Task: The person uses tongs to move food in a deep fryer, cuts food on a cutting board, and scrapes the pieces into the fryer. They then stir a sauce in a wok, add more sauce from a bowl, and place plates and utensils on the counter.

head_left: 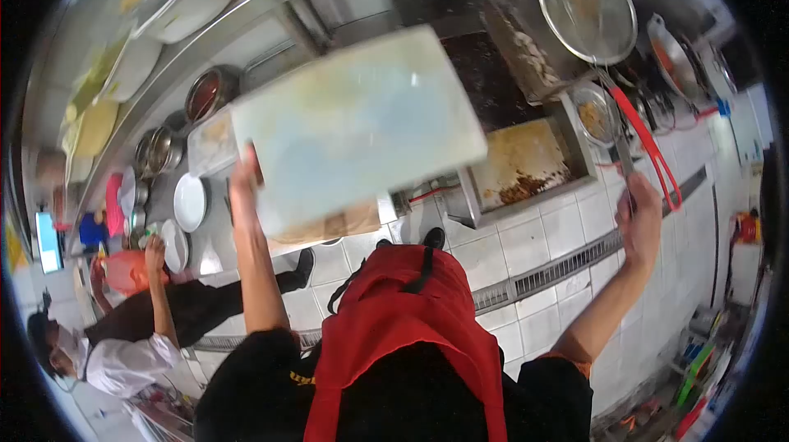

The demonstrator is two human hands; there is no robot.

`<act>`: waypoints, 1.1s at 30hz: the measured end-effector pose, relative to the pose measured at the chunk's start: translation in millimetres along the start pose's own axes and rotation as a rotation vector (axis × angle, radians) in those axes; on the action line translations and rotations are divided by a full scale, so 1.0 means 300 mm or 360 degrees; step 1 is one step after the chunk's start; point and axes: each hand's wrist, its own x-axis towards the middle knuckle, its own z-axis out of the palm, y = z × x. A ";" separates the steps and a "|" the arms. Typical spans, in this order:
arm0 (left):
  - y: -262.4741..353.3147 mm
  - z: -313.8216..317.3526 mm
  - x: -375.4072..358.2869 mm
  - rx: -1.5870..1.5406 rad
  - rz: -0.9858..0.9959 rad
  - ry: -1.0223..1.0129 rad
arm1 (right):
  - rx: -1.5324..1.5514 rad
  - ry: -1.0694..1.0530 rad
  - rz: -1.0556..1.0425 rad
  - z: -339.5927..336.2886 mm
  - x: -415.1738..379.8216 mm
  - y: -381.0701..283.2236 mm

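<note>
My left hand [244, 200] is closed on the left edge of a large white cutting board [362, 126], its thumb against the near face. The board is lifted and tilted in front of me, with faint yellowish and bluish patches on it. My right hand [641, 216], out to the right, is closed round a narrow grey metal tool [625, 156] pointing away from me; its kind is not clear. Just beside that hand runs the red handle of a large round mesh strainer [588, 11], whose basket lies farther back.
A greasy metal tray [526, 167] and dark griddle stand ahead. White plates [190, 202], pots [209, 95] and a lidded container [212, 142] line the left counter. A co-worker [131, 360] stands at left. A bowl [593, 113] sits below the strainer. A floor drain [567, 265] crosses the tiles.
</note>
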 end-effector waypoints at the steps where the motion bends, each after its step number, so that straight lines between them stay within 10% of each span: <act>1: -0.104 -0.100 -0.066 0.0081 -0.0099 0.0030 | -0.0008 0.0038 0.0123 -0.012 -0.006 0.015; 9: -0.582 -0.408 -0.415 -0.0421 -0.0797 0.0139 | -0.0121 -0.0953 0.0778 0.182 -0.076 -0.008; 11: -0.648 -0.412 -0.389 -0.0401 -0.0855 0.0058 | -0.0033 -0.0771 0.1128 0.391 -0.117 0.063; 16: -0.800 -0.441 -0.217 -0.0415 -0.0799 0.0070 | 0.0082 -0.1440 0.0501 1.060 -0.241 0.401; 20: -0.751 -0.421 -0.095 -0.0045 -0.0532 0.0105 | 0.0403 -0.1224 0.0776 1.428 -0.155 0.458; 22: -0.744 -0.408 -0.061 -0.0083 -0.0503 0.0232 | -0.0204 -0.1330 0.0025 1.330 -0.112 0.349; 24: -0.770 -0.445 -0.033 0.0040 -0.0524 0.0039 | -0.1014 -0.0205 -0.1520 1.212 0.029 0.419; 25: -0.752 -0.460 -0.023 0.0240 -0.0580 -0.0022 | -0.1116 -0.0319 -0.1146 1.011 0.029 0.195; 30: -0.700 -0.391 -0.025 0.0716 -0.0041 0.0196 | -0.2811 0.1328 -0.0640 0.213 0.338 -0.069; 33: -0.689 -0.375 0.004 0.0794 0.0050 0.0324 | -0.2405 0.0317 -0.0165 -0.029 0.452 -0.063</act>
